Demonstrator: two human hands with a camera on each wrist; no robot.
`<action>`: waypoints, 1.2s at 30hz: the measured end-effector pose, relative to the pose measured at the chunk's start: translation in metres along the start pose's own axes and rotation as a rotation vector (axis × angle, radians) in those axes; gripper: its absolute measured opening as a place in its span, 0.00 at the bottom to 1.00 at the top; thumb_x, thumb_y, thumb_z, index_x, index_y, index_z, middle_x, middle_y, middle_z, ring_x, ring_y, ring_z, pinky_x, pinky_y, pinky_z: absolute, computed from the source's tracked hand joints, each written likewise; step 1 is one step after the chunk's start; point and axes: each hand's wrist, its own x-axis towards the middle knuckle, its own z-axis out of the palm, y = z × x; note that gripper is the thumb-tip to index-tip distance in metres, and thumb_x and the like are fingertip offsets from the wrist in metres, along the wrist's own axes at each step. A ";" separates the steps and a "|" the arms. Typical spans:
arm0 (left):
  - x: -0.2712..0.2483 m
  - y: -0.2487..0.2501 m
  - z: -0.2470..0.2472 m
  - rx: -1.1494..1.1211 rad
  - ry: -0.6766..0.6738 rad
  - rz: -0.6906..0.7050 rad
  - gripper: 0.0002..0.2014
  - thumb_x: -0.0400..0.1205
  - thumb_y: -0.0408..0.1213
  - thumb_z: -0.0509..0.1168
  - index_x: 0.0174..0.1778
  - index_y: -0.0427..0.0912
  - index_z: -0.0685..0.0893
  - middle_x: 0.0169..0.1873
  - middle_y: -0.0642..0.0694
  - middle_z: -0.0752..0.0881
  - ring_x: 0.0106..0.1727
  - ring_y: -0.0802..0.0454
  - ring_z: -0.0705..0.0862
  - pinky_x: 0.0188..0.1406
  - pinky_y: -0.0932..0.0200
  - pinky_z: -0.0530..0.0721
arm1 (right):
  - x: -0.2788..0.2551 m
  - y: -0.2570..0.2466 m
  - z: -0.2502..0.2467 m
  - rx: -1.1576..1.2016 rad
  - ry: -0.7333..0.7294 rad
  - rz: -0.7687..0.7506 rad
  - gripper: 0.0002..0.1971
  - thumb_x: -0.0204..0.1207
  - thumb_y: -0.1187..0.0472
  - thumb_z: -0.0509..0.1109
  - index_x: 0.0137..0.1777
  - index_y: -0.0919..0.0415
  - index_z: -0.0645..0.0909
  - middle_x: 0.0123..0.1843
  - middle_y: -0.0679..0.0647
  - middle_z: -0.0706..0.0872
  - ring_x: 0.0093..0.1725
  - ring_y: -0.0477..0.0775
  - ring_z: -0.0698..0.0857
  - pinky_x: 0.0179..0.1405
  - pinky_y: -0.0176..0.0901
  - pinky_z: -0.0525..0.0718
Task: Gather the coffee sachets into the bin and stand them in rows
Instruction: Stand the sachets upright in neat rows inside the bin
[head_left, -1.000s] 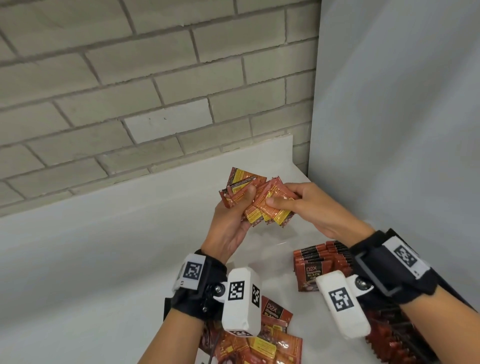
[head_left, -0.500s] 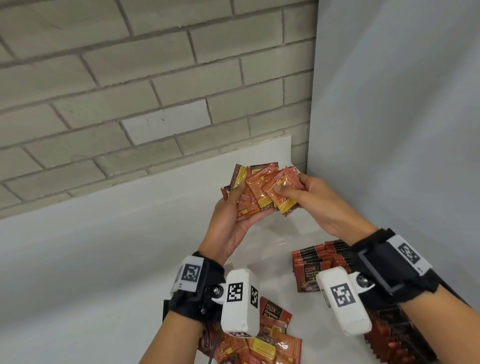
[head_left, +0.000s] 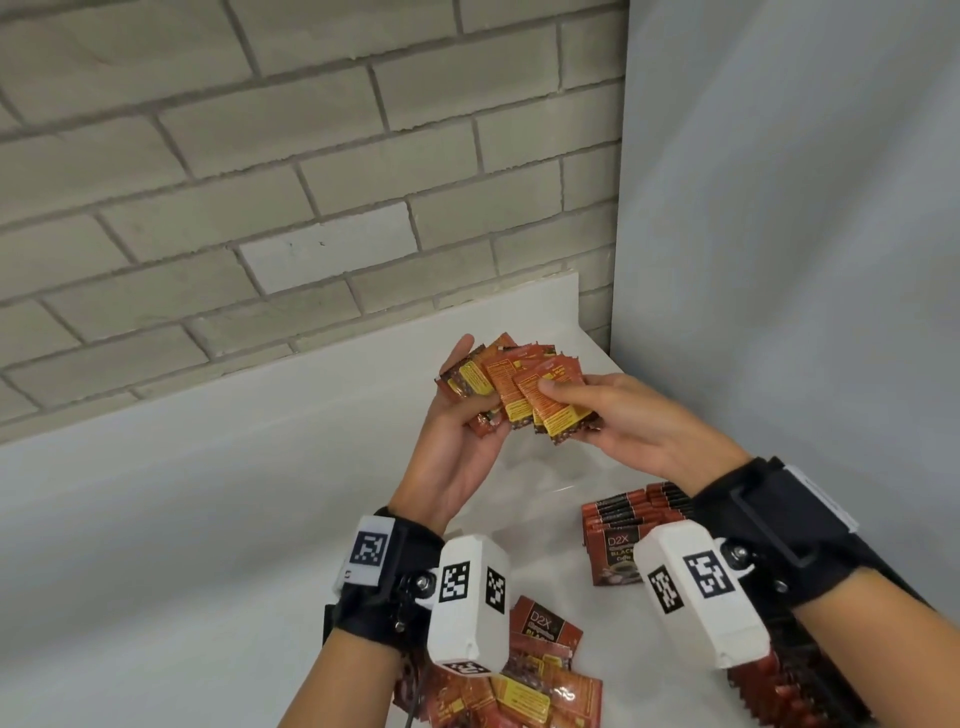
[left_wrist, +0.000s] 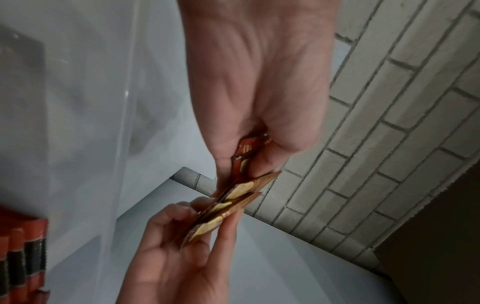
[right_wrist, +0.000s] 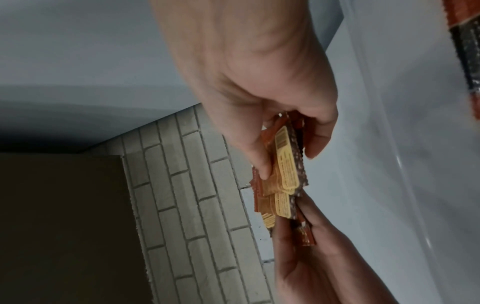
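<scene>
Orange-red foil coffee sachets (head_left: 519, 392) sit fanned out between both hands, raised above the white bench (head_left: 208, 519) near the corner where the brick wall (head_left: 260, 182) meets a pale panel (head_left: 779, 260). The left hand (head_left: 457, 447) cups the fan from below and the left, thumb up along its outer edge, fingers curled behind the packets. The right hand (head_left: 634, 421) comes in from the right and pinches the nearest sachets, thumb pressed on a yellow label. Both wrist views show the same stack edge-on, clamped between the two sets of fingertips. Below the right hand, a row of sachets (head_left: 623, 519) stands upright inside the clear bin (left_wrist: 78, 102). Nearer the person, loose sachets (head_left: 524, 680) lie flat in a heap beneath the left wrist.
</scene>
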 end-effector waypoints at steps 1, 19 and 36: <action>-0.001 0.000 0.000 -0.009 -0.013 -0.004 0.35 0.71 0.17 0.59 0.76 0.42 0.71 0.67 0.36 0.83 0.65 0.39 0.84 0.57 0.48 0.87 | 0.001 0.000 0.000 0.030 0.001 0.007 0.12 0.75 0.63 0.73 0.57 0.67 0.84 0.48 0.57 0.91 0.45 0.49 0.89 0.54 0.42 0.85; 0.004 0.002 -0.010 0.183 0.193 0.159 0.07 0.87 0.39 0.60 0.58 0.48 0.81 0.51 0.47 0.87 0.52 0.55 0.85 0.58 0.55 0.81 | -0.003 -0.005 0.004 0.213 0.020 0.081 0.07 0.75 0.65 0.72 0.53 0.61 0.85 0.49 0.57 0.92 0.49 0.52 0.88 0.56 0.44 0.84; -0.002 0.003 0.002 0.073 -0.006 -0.076 0.11 0.77 0.43 0.67 0.44 0.37 0.84 0.47 0.37 0.87 0.54 0.40 0.86 0.57 0.45 0.87 | 0.002 -0.004 0.001 0.274 0.022 0.037 0.08 0.79 0.64 0.68 0.56 0.62 0.83 0.54 0.59 0.90 0.55 0.54 0.87 0.65 0.46 0.80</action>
